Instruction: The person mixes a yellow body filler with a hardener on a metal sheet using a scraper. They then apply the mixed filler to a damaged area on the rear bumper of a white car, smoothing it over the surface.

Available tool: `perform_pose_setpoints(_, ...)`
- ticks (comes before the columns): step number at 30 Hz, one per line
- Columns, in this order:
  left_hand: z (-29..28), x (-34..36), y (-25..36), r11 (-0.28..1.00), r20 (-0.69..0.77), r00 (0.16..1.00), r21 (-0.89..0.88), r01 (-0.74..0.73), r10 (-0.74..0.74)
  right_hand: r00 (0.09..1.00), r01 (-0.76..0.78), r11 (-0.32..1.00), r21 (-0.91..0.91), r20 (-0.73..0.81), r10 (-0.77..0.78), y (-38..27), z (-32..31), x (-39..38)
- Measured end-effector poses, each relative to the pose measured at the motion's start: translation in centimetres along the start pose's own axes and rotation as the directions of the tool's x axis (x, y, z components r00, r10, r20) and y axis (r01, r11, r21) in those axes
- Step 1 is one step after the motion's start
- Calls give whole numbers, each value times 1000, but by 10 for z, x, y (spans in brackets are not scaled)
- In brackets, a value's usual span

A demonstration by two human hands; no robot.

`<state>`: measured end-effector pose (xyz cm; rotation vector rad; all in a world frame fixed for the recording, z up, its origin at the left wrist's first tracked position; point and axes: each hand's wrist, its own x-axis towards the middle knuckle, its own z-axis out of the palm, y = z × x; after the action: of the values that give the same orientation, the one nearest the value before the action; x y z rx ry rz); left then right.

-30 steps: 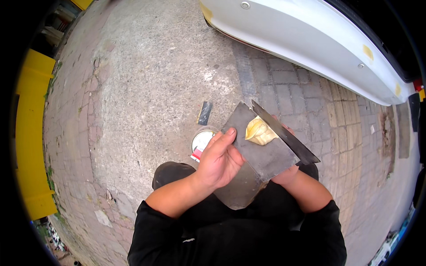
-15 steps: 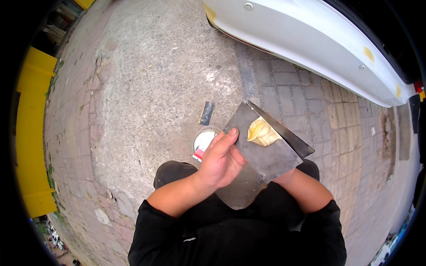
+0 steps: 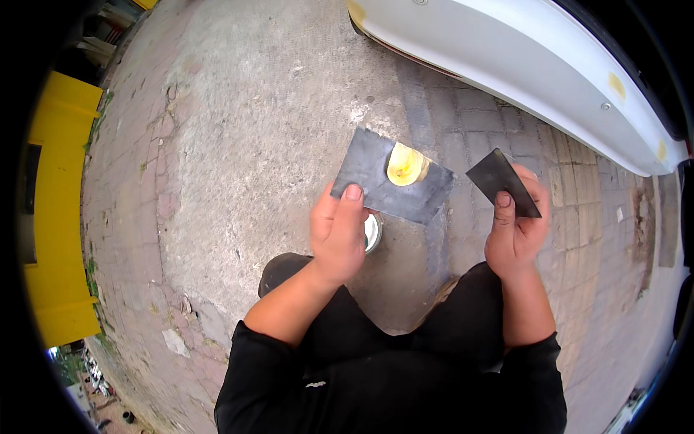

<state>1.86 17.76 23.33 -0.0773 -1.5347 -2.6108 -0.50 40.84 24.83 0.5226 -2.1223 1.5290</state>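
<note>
My left hand [image 3: 336,235] grips a flat dark grey plate [image 3: 365,159], thumb on top near its lower left corner, with a cream-yellow lump of paste [image 3: 405,168] on the plate's upper right part. A short distance to the right, apart from the plate, my right hand [image 3: 517,235] is closed on a thin black rectangular spreader [image 3: 499,181], thumb across its face. Partly hidden behind the plate and my left fingers, a round container with white contents [image 3: 372,233] rests on the ground below.
A white car's lower body panel [image 3: 506,50] with pale yellow patches spans the upper right. A yellow metal structure [image 3: 58,202] stands along the left edge. Concrete [image 3: 246,145] and block paving [image 3: 585,239] form the ground. My knees are bent beneath my forearms.
My hands have separated: the spreader has moved right off the plate, and the plate has risen and turned. The paste's top now looks rounder and smoother.
</note>
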Motion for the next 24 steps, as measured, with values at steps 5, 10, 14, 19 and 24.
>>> perform_pose_setpoints(5, 1, -13, -5, 935, 32, 984, 307, -175, 173, 887, 438, 887, -150, 231, -399, -13, 9, 6)
perform_pose_setpoints(10, 5, -17, -7, 867, 43, 974, 448, -217, 222, 824, 552, 801, -232, 297, -482, -20, 10, 7)
perform_pose_setpoints(14, 7, -20, -5, 888, 10, 984, 429, -163, 176, 823, 552, 801, -233, 304, -480, -19, 15, 7)
perform_pose_setpoints(19, 14, -15, -9, 909, -27, 975, 369, -194, 219, 827, 489, 854, -179, 407, -388, -15, 24, -2)
perform_pose_setpoints(24, -2, -16, -9, 871, 95, 975, 439, -222, 200, 855, 481, 858, -178, 311, -415, -16, 23, 0)
